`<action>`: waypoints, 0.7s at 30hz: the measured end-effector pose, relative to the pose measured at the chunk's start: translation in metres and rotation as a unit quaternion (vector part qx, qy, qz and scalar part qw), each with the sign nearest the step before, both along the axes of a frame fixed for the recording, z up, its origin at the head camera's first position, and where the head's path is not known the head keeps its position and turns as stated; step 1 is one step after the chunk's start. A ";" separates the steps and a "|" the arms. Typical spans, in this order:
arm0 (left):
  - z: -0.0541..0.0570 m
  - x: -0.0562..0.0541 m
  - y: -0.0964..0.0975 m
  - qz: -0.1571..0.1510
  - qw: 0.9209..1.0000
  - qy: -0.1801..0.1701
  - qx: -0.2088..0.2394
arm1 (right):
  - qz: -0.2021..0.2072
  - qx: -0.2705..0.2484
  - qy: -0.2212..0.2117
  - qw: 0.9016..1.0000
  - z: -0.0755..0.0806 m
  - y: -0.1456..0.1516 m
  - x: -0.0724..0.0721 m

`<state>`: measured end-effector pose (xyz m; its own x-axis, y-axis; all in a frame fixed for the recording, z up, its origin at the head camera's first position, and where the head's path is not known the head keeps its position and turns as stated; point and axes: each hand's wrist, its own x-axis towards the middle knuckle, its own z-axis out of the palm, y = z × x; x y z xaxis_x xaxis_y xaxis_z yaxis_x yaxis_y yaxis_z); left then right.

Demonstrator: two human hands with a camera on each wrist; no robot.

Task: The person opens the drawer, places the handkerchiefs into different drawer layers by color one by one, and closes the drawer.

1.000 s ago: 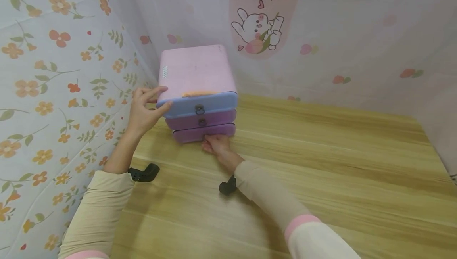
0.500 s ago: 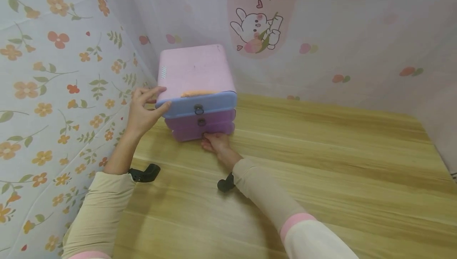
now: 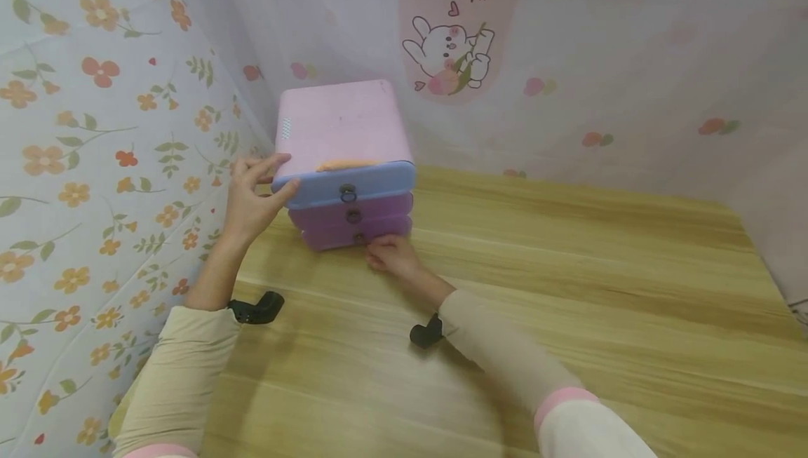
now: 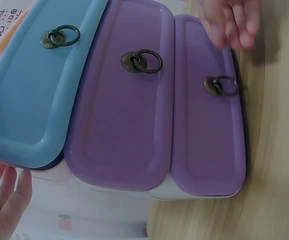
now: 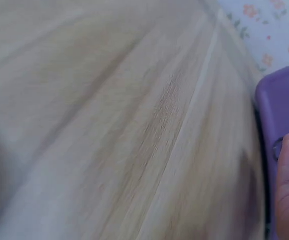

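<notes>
A small drawer cabinet [image 3: 341,125] has a pink top, a blue top drawer [image 3: 372,181] and two purple drawers below. All three fronts sit close to the body and carry bronze ring pulls. My left hand [image 3: 249,195] rests against the cabinet's left front corner, thumb on the blue front and fingers along the side. My right hand [image 3: 394,256] is just right of the bottom drawer's ring pull [image 4: 219,85]. In the left wrist view its fingers [image 4: 242,25] are loosely extended, apart from the ring, and hold nothing.
The cabinet stands on a wood-grain table [image 3: 568,290] by a flowered cloth [image 3: 101,163] on the left and a printed cloth [image 3: 568,58] behind. An orange strip [image 3: 347,164] lies along the top's front edge. Black wrist mounts [image 3: 257,308] stick out at both forearms.
The bottom purple drawer has gone in, and the dark gap above its front has disappeared. My right hand has come off its ring pull toward the right. My left hand stays in place.
</notes>
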<state>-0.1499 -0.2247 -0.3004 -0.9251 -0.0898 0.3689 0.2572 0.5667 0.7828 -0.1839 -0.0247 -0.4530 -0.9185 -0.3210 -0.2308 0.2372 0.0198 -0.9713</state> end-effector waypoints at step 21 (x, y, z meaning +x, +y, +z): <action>-0.067 0.006 0.050 0.141 0.957 0.243 0.066 | -0.037 -0.137 -0.037 0.989 0.032 0.108 0.048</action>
